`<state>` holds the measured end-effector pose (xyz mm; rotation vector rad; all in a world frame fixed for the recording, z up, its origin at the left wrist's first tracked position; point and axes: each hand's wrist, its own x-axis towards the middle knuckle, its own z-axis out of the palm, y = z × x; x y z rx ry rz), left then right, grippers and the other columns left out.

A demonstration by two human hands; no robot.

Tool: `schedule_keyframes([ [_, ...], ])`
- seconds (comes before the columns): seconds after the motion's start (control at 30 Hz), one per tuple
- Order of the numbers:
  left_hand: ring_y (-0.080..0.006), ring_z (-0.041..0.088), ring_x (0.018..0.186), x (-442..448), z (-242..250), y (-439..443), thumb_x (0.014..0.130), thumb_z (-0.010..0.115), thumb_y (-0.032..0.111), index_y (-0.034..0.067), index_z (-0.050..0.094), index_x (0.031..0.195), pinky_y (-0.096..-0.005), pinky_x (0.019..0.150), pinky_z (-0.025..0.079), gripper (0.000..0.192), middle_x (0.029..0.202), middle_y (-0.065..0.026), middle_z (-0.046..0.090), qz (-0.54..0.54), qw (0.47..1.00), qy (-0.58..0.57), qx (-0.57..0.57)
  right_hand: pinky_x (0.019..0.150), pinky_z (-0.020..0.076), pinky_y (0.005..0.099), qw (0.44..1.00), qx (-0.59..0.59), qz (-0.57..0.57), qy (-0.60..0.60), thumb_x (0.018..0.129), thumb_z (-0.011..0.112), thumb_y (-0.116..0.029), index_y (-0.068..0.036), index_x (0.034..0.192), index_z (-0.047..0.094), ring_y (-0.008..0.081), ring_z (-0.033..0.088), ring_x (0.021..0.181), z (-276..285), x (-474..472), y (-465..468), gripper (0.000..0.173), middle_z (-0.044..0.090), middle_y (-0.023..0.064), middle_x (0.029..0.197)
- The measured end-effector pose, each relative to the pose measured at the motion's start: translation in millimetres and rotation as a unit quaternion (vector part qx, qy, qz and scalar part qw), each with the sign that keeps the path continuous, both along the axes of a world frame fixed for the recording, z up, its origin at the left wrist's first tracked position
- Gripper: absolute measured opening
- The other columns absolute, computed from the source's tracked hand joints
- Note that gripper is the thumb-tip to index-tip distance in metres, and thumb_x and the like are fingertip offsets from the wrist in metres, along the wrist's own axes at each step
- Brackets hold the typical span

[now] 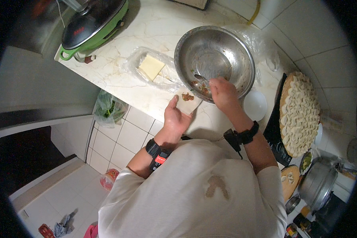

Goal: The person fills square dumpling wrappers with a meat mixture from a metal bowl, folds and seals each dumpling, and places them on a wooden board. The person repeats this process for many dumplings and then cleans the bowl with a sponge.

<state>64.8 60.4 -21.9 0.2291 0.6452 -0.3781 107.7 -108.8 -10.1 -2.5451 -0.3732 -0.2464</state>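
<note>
On my left hand (176, 118) lies a square dough wrapper (186, 104), with a small heap of filling (187, 96) on its upper part. My right hand (224, 92) grips a metal spoon (200, 77) inside a large stainless steel bowl (214, 53), whose side holds bits of leftover filling (204, 88). Left of the bowl, a stack of pale square wrappers (151, 67) rests on a clear plastic bag (133, 67). A small white bowl (255, 105) stands just right of my right forearm.
At right, a round board (300, 116) carries many folded dumplings; a smaller board (290, 181) and a metal pot (317, 185) are beyond. A green electric pan (92, 32) with a lid sits at the counter's upper left. A bag of greens (109, 108) is below the counter edge.
</note>
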Motion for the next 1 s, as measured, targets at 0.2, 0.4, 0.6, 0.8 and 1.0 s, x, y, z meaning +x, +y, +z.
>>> schedule_keyframes([
  [0.2,-0.0282,0.047,0.114,1.1,-0.6,7.3,0.093,0.032,0.024,0.000,0.041,0.122,-0.0431,0.100,0.034,0.039,0.123,-0.0130,0.049,0.003,1.000,-0.021,-0.012,0.057,0.0426,0.0432,0.994,0.095,0.041,0.034,0.081,0.050,-0.010,-0.002,0.077,0.054,0.0368,0.053,0.065,15.3,-13.9,6.8,0.009,0.053,0.0169,0.070],
  [0.4,-0.0244,0.047,0.113,3.5,-9.1,4.4,0.094,0.032,0.026,0.003,0.041,0.124,-0.0389,0.098,0.035,0.039,0.123,-0.0101,0.050,-0.008,0.999,-0.029,-0.026,0.052,0.0409,0.0423,0.993,0.058,0.094,0.032,0.081,0.051,-0.010,-0.006,0.080,0.055,0.0325,0.052,0.061,40.2,-47.8,13.4,0.006,0.048,0.0122,0.066],
  [0.6,-0.0247,0.048,0.112,0.9,-3.2,11.0,0.093,0.033,0.026,0.004,0.044,0.121,-0.0401,0.098,0.034,0.037,0.121,-0.0094,0.052,-0.006,1.000,-0.014,-0.019,0.049,0.0415,0.0396,0.992,0.049,0.114,-0.005,0.078,0.056,-0.011,-0.007,0.085,0.057,0.0284,0.053,0.058,34.2,-52.6,12.2,0.007,0.047,0.0085,0.067],
  [0.8,-0.0240,0.050,0.108,-5.7,8.2,24.7,0.093,0.033,0.027,0.006,0.046,0.116,-0.0399,0.096,0.037,0.033,0.117,-0.0086,0.053,0.010,0.999,-0.012,0.034,0.046,0.0390,0.0359,0.984,0.040,0.156,-0.076,0.076,0.059,-0.006,-0.005,0.089,0.060,0.0245,0.050,0.055,38.6,-58.9,17.0,0.013,0.048,0.0076,0.065],
  [1.0,-0.0249,0.049,0.111,-3.7,14.6,27.2,0.092,0.036,0.030,0.008,0.045,0.121,-0.0412,0.090,0.041,0.037,0.119,-0.0087,0.053,-0.010,0.997,-0.071,0.036,0.048,0.0400,0.0336,0.981,0.051,0.112,-0.152,0.079,0.058,-0.003,-0.003,0.091,0.062,0.0223,0.051,0.055,39.2,-52.7,6.7,0.013,0.050,0.0079,0.067],
])
